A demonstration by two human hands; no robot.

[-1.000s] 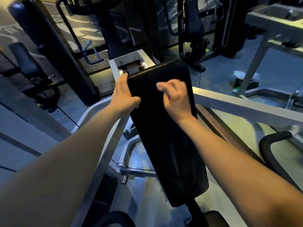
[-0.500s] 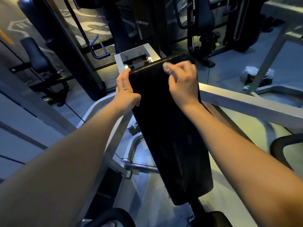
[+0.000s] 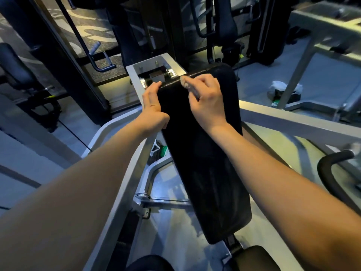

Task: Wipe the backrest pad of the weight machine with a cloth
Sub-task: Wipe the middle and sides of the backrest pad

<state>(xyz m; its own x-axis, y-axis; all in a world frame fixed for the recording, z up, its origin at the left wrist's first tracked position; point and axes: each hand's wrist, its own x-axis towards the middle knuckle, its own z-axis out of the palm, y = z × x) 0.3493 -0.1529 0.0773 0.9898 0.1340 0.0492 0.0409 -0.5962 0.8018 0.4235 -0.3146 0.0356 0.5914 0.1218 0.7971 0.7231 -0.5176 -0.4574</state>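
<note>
The right grip (image 3: 207,100) was clenched round a small pale cloth (image 3: 186,83), pinching it in curled fingers and pressing it to the pad (image 3: 205,173) just below the pad's top edge, left of the middle. The left grip (image 3: 154,108) clasped the pad's left edge near the top corner, with the thumb on the black face, the fingers lying up along the side and the forefinger tip at the corner. Cloth and left grip were near each other but apart, with bare pad between them. The pad sloped, long and narrow, from the bracket of a silver frame (image 3: 125,192) at its far end down toward a dark seat (image 3: 254,259) at the near end. Counted: two grips, one cloth, one pad. The cloth was blurred, and its folds could not be told.
</note>
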